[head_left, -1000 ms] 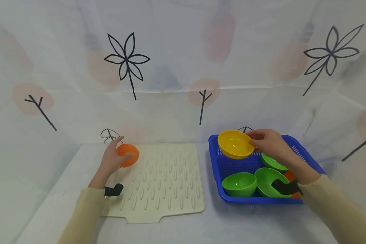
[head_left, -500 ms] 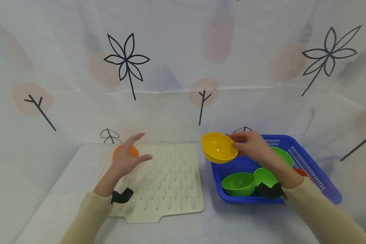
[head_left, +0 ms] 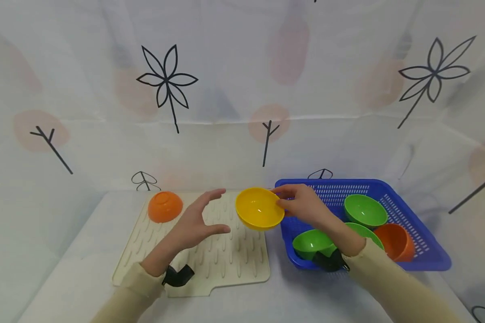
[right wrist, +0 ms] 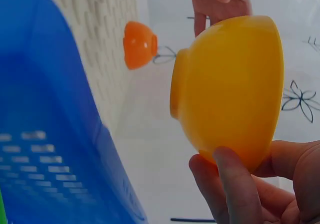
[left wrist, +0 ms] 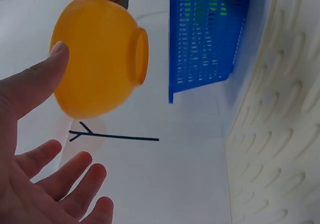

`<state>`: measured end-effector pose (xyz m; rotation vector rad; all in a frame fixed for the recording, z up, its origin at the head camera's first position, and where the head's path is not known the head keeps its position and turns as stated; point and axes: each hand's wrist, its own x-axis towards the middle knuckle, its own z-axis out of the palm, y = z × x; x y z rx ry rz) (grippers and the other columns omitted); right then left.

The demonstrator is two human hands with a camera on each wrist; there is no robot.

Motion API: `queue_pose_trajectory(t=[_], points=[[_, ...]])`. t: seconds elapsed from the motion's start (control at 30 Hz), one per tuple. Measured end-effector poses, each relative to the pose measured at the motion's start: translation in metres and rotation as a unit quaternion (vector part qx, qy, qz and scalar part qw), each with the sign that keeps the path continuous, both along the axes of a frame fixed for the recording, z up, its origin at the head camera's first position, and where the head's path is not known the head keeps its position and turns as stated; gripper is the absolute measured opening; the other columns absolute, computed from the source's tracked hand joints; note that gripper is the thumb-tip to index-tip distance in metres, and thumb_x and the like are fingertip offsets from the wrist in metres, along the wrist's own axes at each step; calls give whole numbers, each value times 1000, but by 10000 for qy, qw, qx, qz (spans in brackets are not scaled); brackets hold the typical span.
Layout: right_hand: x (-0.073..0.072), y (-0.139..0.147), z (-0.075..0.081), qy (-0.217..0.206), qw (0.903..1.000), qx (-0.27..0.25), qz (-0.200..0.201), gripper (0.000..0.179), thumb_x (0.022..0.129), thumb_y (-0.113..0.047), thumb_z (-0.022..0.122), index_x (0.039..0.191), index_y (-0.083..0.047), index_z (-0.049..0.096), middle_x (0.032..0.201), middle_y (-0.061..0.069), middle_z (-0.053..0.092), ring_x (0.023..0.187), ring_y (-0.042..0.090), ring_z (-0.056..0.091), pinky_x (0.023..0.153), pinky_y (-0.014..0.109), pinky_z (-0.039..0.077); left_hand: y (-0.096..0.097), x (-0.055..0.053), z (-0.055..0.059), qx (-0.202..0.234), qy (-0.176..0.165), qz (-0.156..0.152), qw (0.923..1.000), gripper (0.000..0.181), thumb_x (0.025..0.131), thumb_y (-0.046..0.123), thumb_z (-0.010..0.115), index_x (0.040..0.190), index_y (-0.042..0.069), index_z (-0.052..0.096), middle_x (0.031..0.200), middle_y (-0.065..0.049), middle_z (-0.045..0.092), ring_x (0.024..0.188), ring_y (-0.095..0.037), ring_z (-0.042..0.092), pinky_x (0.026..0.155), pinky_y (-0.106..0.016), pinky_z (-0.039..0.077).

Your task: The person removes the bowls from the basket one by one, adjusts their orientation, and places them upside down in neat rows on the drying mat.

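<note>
Sleeves (head_left: 388, 282): two cream cuffs, which I see rising from the bottom edge, one lower left, one lower right.
Black wrist pieces (head_left: 178, 275): one at each cuff.
White table (head_left: 77, 269): fills the lower part of my head view.
Left hand (head_left: 189, 229): spread, thumb and fingers wide apart, just left of centre, with a gap between it and the yellow bowl (head_left: 260, 209).
Right hand (head_left: 303, 204): pinching that bowl's right rim, thumb and fingers on either side, right of centre.
Held bowl: mid-frame, raised over the board's right part, its open side up and tilted toward my head camera.
Ribbed board (head_left: 238, 264): cream, lower centre-left.
Blue basket (head_left: 436, 258): right of centre, partly behind the right forearm; I count three green bowls (head_left: 365, 211) in it, one largely hidden, plus an orange bowl (head_left: 395, 242) at the right.
Overturned orange bowl (head_left: 165, 207): foot up, on the board's far left corner.
Backdrop cloth (head_left: 222, 148): white, printed with black flowers and twigs, across the upper frame.
</note>
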<state>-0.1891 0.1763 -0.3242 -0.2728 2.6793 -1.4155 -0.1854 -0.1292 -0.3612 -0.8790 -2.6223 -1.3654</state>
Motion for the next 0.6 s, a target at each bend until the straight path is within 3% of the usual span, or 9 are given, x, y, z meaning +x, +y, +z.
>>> queue_pose_trajectory(t=[0.2,0.4,0.6], points=[[0,-16,-7,37,10000,-24,-37,31,95,-6,65,126,-4,66,114,16,67,93,26,70,72,36,61,17,4,-4,268,-239,-505,9981,89,80,33,84,153,13,36,153,-4,42,137,-26,41,109,-55,38],[2,-23,-12,0,9997,-176,-177,31,94,-4,65,125,-4,66,112,16,67,91,24,70,70,33,61,24,7,-6,506,-484,-470,9964,89,80,27,85,153,12,35,153,-3,41,135,-27,42,106,-52,43],[4,-27,-16,-87,9981,-486,-372,32,94,-4,66,126,-5,65,114,14,67,97,26,69,75,37,60,27,6,-9,714,-402,-505,9954,86,81,24,85,151,13,37,149,-3,44,131,-25,44,103,-49,47]])
